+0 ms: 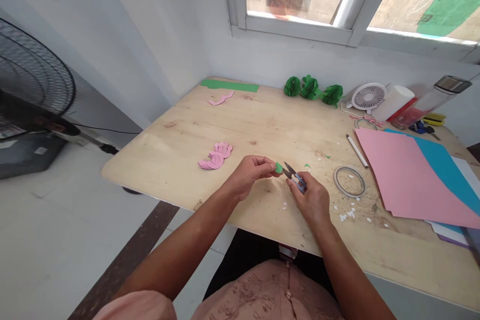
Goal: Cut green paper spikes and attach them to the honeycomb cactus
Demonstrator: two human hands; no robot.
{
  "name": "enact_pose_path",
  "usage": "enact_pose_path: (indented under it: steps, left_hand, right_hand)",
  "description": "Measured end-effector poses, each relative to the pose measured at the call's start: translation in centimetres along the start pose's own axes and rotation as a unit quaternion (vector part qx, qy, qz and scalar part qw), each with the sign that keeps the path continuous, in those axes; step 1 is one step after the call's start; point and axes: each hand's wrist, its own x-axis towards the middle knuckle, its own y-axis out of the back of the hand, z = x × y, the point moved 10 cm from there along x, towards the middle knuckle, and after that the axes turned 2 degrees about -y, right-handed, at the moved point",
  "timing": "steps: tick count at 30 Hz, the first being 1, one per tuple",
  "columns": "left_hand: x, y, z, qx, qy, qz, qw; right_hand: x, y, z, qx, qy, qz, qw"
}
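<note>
Between the thumb and fingers of my left hand (257,172) is a small piece of green paper (278,167). My right hand (311,196) grips a pair of thread snips (296,179), whose two pointed blades stand apart beside the green piece. Small green scraps (307,166) lie on the table just beyond the snips. Left of my left hand rests a stack of pink scalloped paper cutouts (216,155). Whether a blade touches the green piece, I cannot tell.
A roll of tape (349,182) and a white pen (357,151) lie to the right, near pink paper sheets (408,175). Green folded paper shapes (309,88) stand by the wall. Beside them are a small white fan (368,96) and a bottle (427,102). White bits dot the table.
</note>
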Motion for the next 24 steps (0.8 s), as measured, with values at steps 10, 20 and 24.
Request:
enact_pose_path:
  steps: [10, 20, 24]
  left_hand:
    - [-0.4, 0.2, -0.2, -0.067, 0.017, 0.01, 0.998]
    - [-0.4, -1.6, -1.1, -0.05, 0.039, -0.053, 0.997]
    - [-0.5, -2.0, -1.2, -0.037, 0.038, -0.065, 0.996]
  right_hand:
    - [-0.9, -0.7, -3.1, -0.126, 0.184, 0.024, 0.974]
    - [-2.4, 2.8, -7.7, -0.024, 0.31, 0.129, 0.942]
    - [-2.4, 3.2, -7.7, -0.009, 0.309, 0.148, 0.939]
